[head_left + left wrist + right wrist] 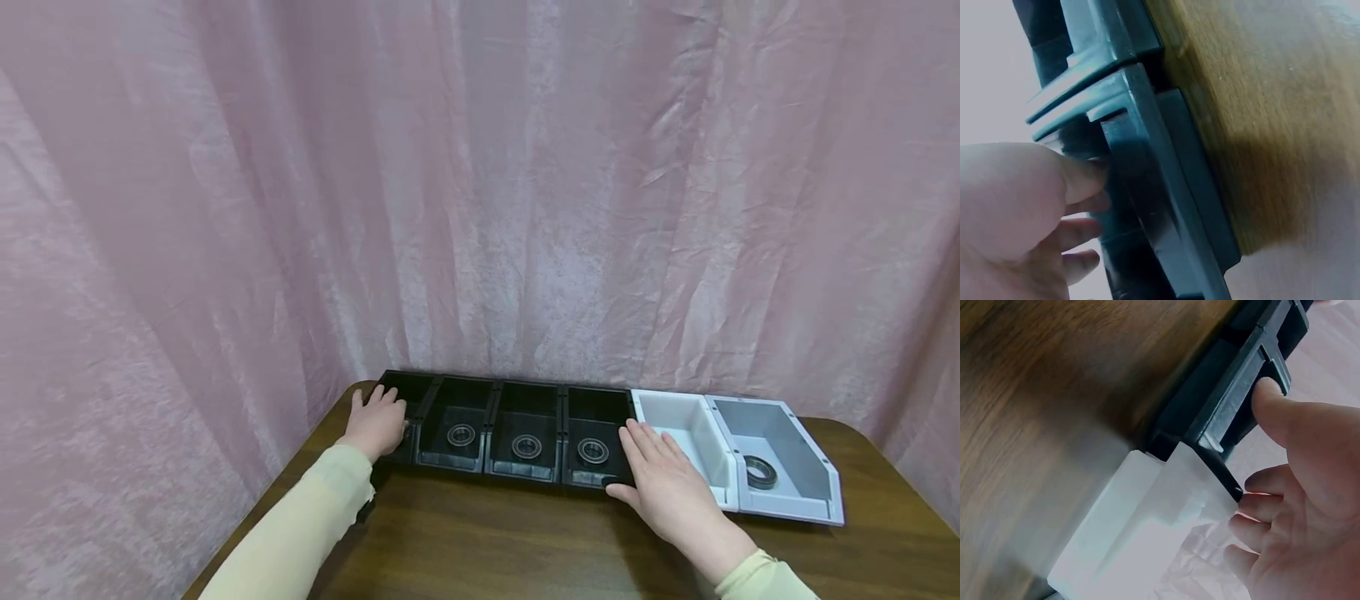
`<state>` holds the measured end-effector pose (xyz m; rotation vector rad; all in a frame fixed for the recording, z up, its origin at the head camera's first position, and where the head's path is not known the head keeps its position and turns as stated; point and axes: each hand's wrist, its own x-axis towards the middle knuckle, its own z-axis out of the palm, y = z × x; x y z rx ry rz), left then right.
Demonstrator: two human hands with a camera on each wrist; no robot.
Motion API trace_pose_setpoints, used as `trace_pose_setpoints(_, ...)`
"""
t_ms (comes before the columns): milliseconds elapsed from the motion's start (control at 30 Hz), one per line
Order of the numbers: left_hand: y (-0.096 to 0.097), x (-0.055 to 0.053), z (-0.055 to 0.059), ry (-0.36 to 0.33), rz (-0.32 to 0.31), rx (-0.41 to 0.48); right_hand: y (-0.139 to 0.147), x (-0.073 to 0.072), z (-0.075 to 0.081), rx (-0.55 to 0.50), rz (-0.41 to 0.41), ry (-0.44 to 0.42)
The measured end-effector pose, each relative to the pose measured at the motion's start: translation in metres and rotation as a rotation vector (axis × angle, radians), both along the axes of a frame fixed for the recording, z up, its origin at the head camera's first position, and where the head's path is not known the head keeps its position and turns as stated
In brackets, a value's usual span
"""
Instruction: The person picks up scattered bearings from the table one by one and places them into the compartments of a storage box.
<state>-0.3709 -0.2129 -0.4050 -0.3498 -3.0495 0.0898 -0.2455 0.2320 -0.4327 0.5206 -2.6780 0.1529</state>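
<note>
Several black bins (452, 463) stand side by side. My left hand (375, 425) lies over the leftmost one, its thumb (1082, 178) reaching past the front lip; it holds nothing that I can make out. A ring-shaped ball bearing partly hides beside that hand. Further bearings lie singly in the other black bins, such as one bearing (582, 451) in the rightmost. My right hand (671, 487), fingers extended, rests where that bin meets the white bin (726, 462). Its thumb (1269, 403) touches the black bin's front edge.
Right of the white bin stands a grey bin (806, 454) with a larger dark bearing (772, 480). The row sits on a brown wooden table (480, 542), along its far side. Pink curtains (480, 208) hang close behind.
</note>
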Motion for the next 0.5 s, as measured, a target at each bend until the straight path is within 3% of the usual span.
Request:
trace_pose_setpoints(300, 0.009, 0.018, 0.009, 0.124, -0.007, 0.050, 0.003, 0.003, 0.006, 0.001, -0.019, 0.036)
trace_pose_setpoints(500, 0.026, 0.033, 0.017, 0.176, -0.035, 0.060, 0.004, 0.006, 0.008, -0.002, -0.046, 0.053)
